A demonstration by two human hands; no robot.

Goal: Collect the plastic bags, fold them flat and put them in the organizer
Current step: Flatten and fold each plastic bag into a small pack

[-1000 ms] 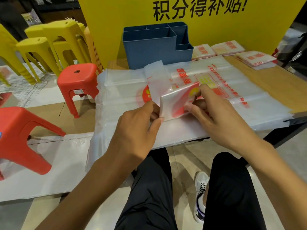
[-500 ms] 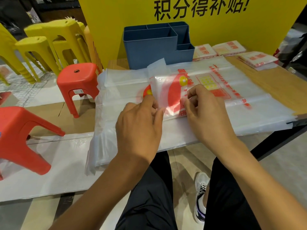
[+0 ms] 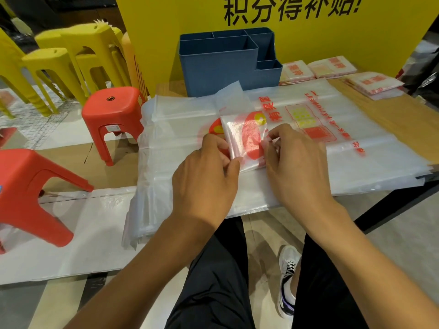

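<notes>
Wooden table (image 3: 392, 115) under spread plastic bags (image 3: 356, 148), yellow board (image 3: 166, 32) behind.

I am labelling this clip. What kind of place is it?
Probably a shop or promotion stand: a yellow sign with a printed slogan, stacked plastic stools, and a table of printed bags.

Bright, even indoor light, soft shadows, slight wide-angle bending at edges.
</notes>
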